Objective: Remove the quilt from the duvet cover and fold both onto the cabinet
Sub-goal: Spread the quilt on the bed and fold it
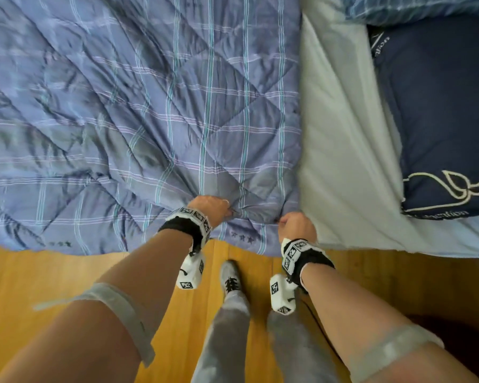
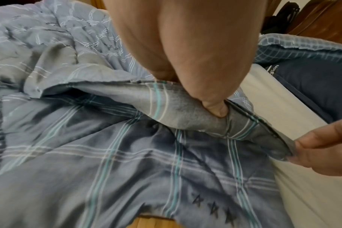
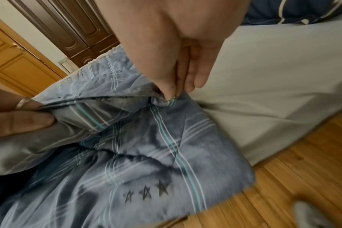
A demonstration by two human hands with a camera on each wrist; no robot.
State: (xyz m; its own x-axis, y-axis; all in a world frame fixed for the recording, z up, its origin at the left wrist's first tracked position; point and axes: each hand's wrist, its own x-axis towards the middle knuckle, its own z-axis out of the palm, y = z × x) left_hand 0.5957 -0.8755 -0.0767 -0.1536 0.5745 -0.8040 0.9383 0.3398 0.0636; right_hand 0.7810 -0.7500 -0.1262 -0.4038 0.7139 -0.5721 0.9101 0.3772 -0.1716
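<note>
Floor [image 1: 53,275]: honey-coloured wood planks. Bed sheet [image 1: 343,134]: pale grey-white, wrinkled, over mattress edge. Navy pillow [image 1: 440,111] with white line print lay at right. Dark brown panelled wardrobe [image 3: 76,29] and light wood door [image 3: 16,64] stood behind. Soft, even light.

The duvet cover [image 1: 138,111] is showing as soft, matt woven cloth, creasing and quilting in diamond lines, its turned-up underside [image 2: 178,111] looking duller and faintly fuzzy. The bed sheet [image 1: 340,150] is lying as smooth pale cloth. The floor [image 1: 53,275] is gleaming as varnished wood planks, and the pillow [image 1: 437,111] is looking like smooth dark fabric.
</note>
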